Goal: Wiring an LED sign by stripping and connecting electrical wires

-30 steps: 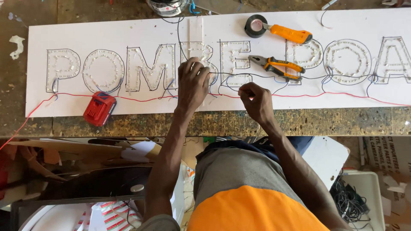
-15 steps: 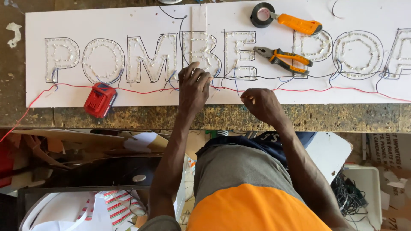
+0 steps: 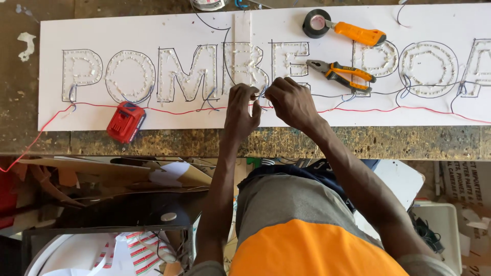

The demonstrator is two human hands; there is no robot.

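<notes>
Long white sign panel (image 3: pixel 153 30) across workbench (image 3: pixel 204 143).

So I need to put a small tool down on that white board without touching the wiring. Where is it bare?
Free: the strip of white board above the outlined letters, left of the tape roll, and the lower corner right of the red battery pack beneath the red wire. Crowded: around both hands, left hand and right hand, and by the pliers.

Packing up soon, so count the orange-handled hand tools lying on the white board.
2: an orange-handled utility knife at the top beside the black tape roll, and orange-handled pliers just below it, right of the hands. Others may lie outside the view.
</notes>
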